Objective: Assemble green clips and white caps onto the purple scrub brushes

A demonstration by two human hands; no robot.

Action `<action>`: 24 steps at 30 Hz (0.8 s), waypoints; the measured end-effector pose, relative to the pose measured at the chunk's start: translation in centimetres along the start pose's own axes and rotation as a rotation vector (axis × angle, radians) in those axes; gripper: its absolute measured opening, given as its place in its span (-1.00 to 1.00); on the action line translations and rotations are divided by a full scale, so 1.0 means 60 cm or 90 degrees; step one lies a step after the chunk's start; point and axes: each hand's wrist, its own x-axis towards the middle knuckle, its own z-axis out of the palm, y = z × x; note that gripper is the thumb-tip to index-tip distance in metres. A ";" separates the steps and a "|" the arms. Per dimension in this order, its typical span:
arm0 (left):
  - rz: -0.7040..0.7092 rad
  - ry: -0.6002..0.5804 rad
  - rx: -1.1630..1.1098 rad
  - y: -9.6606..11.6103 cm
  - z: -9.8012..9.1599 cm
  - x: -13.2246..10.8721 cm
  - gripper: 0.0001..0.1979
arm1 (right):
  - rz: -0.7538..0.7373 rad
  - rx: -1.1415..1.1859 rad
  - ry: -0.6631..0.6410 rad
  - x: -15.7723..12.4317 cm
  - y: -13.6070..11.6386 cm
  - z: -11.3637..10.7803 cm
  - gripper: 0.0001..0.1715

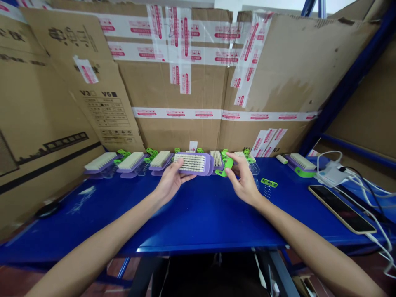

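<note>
1. The left hand (169,183) is half closed around one end of a purple brush (192,163). The thumb lies on top beside the pale bristles and the fingers are curled underneath.
2. The brush is held bristles-up, just above the far part of the blue table (198,218), at about 12 o'clock from the table's middle.
3. The right hand (244,181) pinches a green handle piece (227,167) between thumb and fingers. The other fingers are loosely bent.
4. That green piece sits at 3 o'clock of the held brush, right beside its end. I cannot tell whether the two touch.
5. A row of brushes (131,161) lies along the back edge, toward 9 o'clock of the left hand.
6. A green clip (269,182) lies on the table at 3 o'clock of the right hand, near it.
7. Further out at 3 o'clock there is a finished brush (301,163), and a phone (342,208) lies flat at about 4 o'clock.
8. Taped cardboard boxes (185,132) stand behind everything.
</note>
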 end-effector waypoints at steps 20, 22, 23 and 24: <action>0.014 0.013 0.075 0.010 0.017 -0.018 -0.32 | 0.070 0.121 -0.005 -0.002 -0.015 0.001 -0.45; 0.005 -0.014 0.068 0.010 0.018 -0.019 -0.31 | 0.073 0.089 -0.004 -0.001 -0.012 0.000 -0.54; -0.003 -0.026 0.066 0.010 0.018 -0.019 -0.33 | 0.077 0.079 -0.002 -0.001 -0.011 -0.001 -0.54; -0.013 -0.033 0.066 0.009 0.017 -0.019 -0.36 | 0.079 0.071 0.001 0.000 -0.010 -0.001 -0.54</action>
